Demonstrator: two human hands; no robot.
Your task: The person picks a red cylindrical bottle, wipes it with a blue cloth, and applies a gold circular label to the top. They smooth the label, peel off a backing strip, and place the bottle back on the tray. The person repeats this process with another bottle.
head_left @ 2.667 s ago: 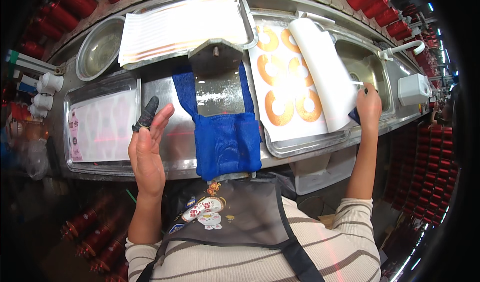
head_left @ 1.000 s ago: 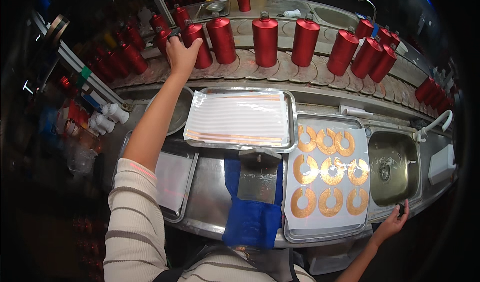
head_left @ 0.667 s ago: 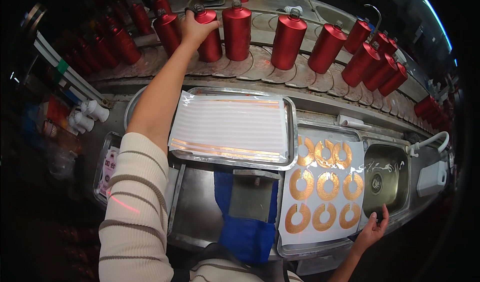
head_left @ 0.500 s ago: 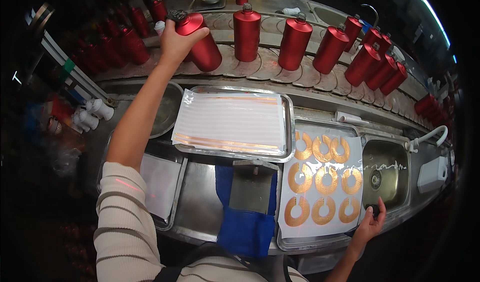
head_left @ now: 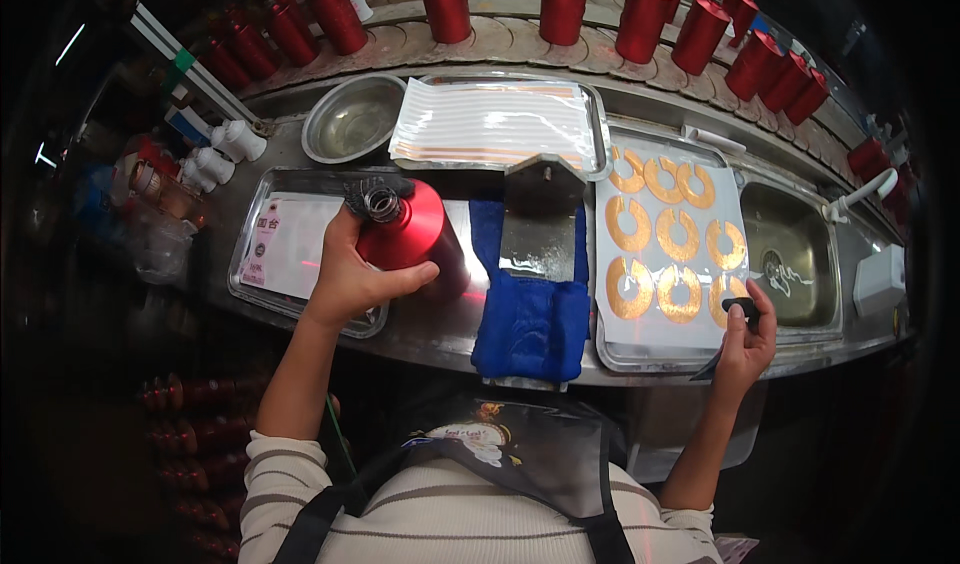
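1. Fingers of the left hand (head_left: 350,284) close round the bottle (head_left: 428,226) at the shoulder, thumb on the near side, a dark-covered tip beside the neck. Hold looks firm.
2. Right hand (head_left: 744,349): thumb and fingertip near together by the gold rings (head_left: 661,236). Dark flat edge shows below it; cannot tell whether that is gripped.
3. Bottle is over the bench (head_left: 430,342), between the left tray (head_left: 236,264) and the blue cloth (head_left: 530,339). Base in shadow; cannot tell if it touches down.
4. Carrying it well, by my judgement: squeeze evenly, thumb and opposite fingers sharing the load, as such smooth curved sides may slip.
5. Best steer the neck clear of the metal rest (head_left: 540,234); its raised plate could chip glass. Turn the wrist gently.
6. Right fingers best light on the rings, lest one crease.
7. Bottle's look: deep red, bright sheen at the shoulder, darker toward the base. Neck clear, glass-like, uncapped, mouth up toward the camera. Body slants rightward in view; true tilt hard to tell.
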